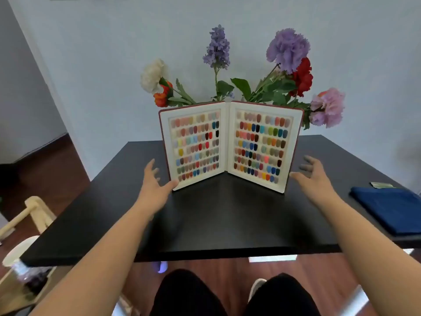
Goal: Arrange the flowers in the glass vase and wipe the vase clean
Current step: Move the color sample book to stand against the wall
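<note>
Several artificial flowers rise behind an upright open swatch book (230, 144): a white one (152, 75), a tall purple spike (217, 47), a large lilac bloom (287, 49), a red one (302, 77) and a pink-lilac one (328, 107). The book hides their stems and the vase. My left hand (156, 181) has its fingers spread, the thumb touching the book's lower left corner. My right hand (313, 175) hangs open just right of the book's right edge, holding nothing.
The book stands on a black table (216, 224) against a pale wall. A folded blue cloth (391, 210) lies at the table's right edge, a small packet (381, 184) behind it. A wooden chair (34, 213) stands at the left. My knees show below the table's front edge.
</note>
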